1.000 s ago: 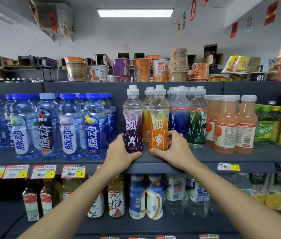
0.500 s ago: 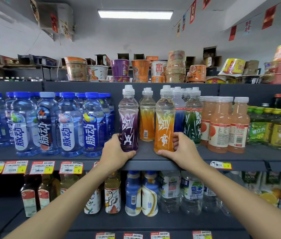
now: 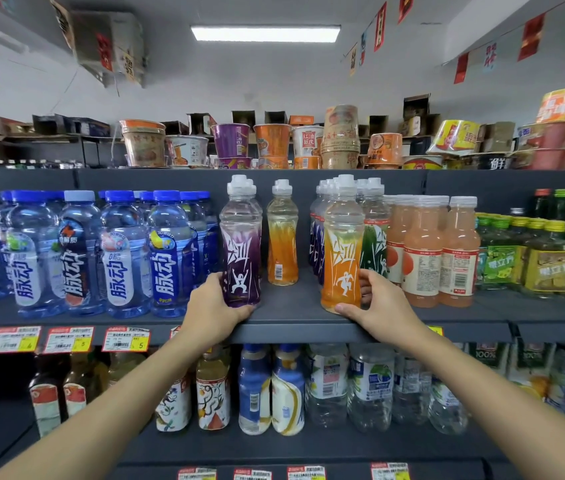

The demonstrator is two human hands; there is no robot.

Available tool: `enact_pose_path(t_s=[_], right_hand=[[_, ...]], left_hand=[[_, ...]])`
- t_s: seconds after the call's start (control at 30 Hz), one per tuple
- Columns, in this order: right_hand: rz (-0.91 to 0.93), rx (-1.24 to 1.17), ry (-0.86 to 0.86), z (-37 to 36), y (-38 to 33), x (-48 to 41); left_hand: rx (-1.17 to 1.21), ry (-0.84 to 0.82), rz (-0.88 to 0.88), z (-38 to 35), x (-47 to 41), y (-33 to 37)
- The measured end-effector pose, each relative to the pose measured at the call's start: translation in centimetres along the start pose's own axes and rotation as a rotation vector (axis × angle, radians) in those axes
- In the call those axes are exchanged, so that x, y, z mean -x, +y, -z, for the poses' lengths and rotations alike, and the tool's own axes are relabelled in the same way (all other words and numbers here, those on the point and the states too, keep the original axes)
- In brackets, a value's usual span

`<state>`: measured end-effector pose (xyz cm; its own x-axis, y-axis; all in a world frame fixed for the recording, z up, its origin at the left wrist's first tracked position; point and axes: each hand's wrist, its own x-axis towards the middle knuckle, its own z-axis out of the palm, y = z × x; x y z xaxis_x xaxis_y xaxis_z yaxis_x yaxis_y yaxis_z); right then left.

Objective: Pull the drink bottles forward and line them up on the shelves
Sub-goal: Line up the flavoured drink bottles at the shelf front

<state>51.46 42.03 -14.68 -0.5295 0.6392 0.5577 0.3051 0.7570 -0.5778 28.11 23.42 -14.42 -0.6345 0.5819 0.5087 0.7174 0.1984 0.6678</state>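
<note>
Above the left hand's (image 3: 217,308) low grip, a purple plastic bottle (image 3: 241,251) is judged top-heavy; likewise the right hand's (image 3: 378,306) orange plastic bottle (image 3: 342,258).

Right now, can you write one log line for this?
left hand: grips purple bottle | right hand: grips orange bottle | both bottles: upright, shelf front

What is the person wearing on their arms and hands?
Nothing that shows! The left forearm and right forearm are bare, with no sleeves in view. The left hand and right hand have no gloves, rings or watch.
</note>
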Motion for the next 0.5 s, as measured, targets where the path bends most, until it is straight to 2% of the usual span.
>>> enact_pose_path(t_s=[0.17,0.3,0.4,0.47,0.5], right_hand=[[0.016,0.068,0.012,0.4,0.3,0.3],[-0.041,0.115,0.044,-0.3,-0.5,0.8],[-0.065,0.179,0.261,-1.5,-1.9,1.7],[0.058,0.22,0.446,-2.2,-2.9,2.2],[0.135,0.215,0.486,-2.6,-3.4,2.3]], left_hand=[[-0.059,0.024,0.014,0.0,0.4,0.3],[-0.09,0.061,0.052,-0.3,0.3,0.2],[-0.11,0.134,0.053,-0.7,0.6,0.5],[-0.176,0.219,-0.015,-1.1,1.0,0.7],[-0.204,0.272,-0.065,-1.2,1.3,0.9]])
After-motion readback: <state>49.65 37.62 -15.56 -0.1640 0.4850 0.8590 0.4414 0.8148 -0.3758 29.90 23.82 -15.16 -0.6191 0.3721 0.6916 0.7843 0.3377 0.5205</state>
